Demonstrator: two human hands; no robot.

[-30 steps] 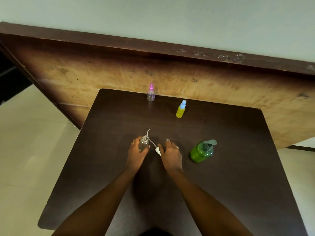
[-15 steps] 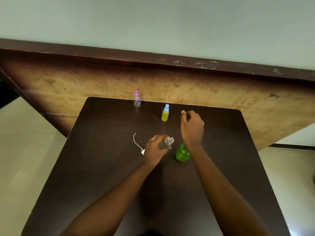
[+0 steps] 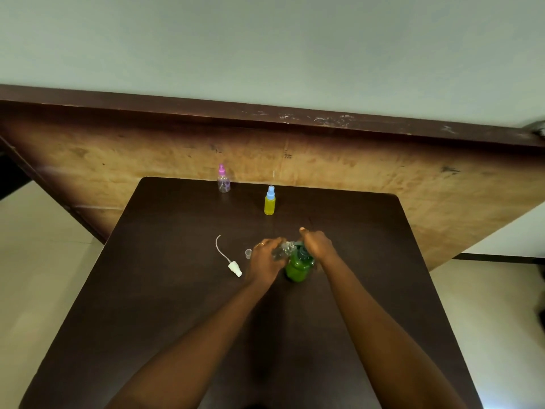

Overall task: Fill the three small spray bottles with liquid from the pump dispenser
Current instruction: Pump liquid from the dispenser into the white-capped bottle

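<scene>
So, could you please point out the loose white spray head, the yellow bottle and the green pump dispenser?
white spray head (image 3: 234, 266): head view, on its white collar.
yellow bottle (image 3: 269, 205): head view, on its yellow body.
green pump dispenser (image 3: 297, 268): head view, on its green body.

Three small spray bottles are in view: one pink-topped bottle, one blue-topped bottle with yellow liquid inside, and one clear bottle without its top. There is one green dispenser. One loose spray head with its thin tube and one small clear cap lie apart from the bottles. There is one dark table. Two hands show, one left hand and one right hand, with one ring on the left.
</scene>
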